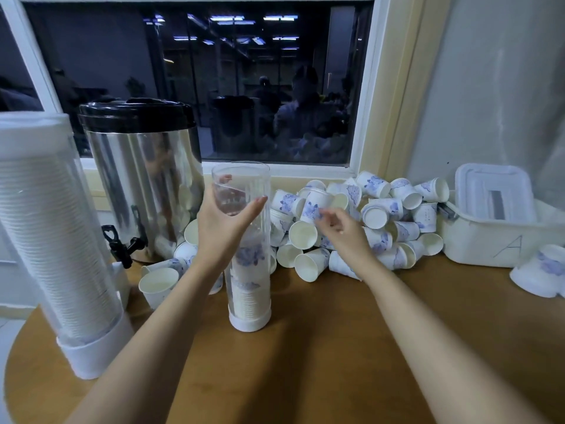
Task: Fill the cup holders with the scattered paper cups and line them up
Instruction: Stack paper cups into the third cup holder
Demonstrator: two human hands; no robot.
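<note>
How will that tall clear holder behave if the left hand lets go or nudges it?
Likely tippy: the clear holder is tall on a narrow base. Probably light, only partly filled with cups. The left hand grips it.

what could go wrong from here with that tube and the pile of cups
1. The tall, part-filled cup holder stands upright, steadied only by the left hand gripping near its top; a sideways nudge could tip it.
2. The right hand reaches into the loose cup pile; pulling one cup out may send neighbours rolling across the table.
</note>
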